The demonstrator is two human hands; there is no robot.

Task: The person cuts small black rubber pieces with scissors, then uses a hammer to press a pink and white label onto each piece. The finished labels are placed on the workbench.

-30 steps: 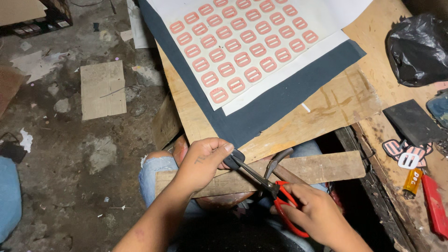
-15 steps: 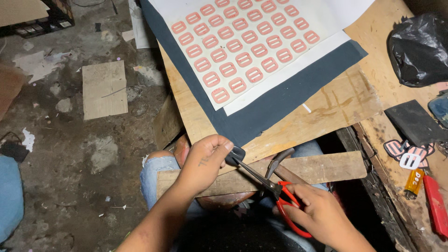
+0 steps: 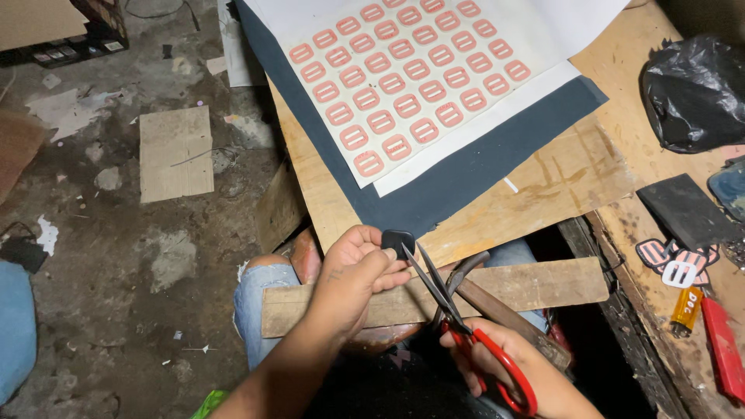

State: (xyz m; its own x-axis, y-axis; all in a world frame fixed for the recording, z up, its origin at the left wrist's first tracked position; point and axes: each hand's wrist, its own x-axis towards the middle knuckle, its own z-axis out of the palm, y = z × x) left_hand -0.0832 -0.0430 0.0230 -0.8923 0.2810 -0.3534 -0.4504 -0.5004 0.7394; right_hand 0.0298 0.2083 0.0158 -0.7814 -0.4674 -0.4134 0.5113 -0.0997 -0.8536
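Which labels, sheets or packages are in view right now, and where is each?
White sheet of pink rounded-rectangle stickers: table top, on dark blue sheet.
Black plastic bag: table's right edge, crumpled.
Pink-and-white cut-out patches: right, beside black flat pad.
Small black rounded piece: left hand, by red-handled scissors.

Left hand (image 3: 353, 279) reaches in from near left, fingers pinched shut at its far tip. Right hand (image 3: 508, 368) sits near right, fingers curled closed in a grip.
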